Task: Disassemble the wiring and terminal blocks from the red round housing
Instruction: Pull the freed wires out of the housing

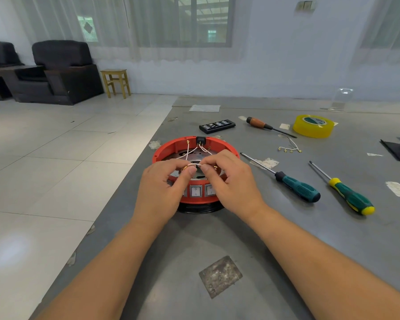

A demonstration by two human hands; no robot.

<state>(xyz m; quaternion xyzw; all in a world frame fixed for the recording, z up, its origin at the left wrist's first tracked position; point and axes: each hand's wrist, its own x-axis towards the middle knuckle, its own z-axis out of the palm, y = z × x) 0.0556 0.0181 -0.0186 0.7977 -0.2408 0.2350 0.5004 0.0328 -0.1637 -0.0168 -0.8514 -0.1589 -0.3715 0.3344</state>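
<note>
The red round housing (171,147) sits on the grey table near its left edge, with grey rocker switches (196,191) on its near wall and a black terminal block (200,141) at its far rim. White wires (187,150) run from that block toward the middle. My left hand (164,188) and my right hand (231,179) are over the housing. Both pinch the same white wire with a brass terminal (185,167) between thumb and forefinger.
A loose wire bundle with brass terminals (289,149) lies right of the housing. Two green-handled screwdrivers (298,187) (350,197), a wooden-handled one (259,124), a black bit case (217,125) and a yellow tape roll (313,125) lie around. The table edge (125,181) runs left.
</note>
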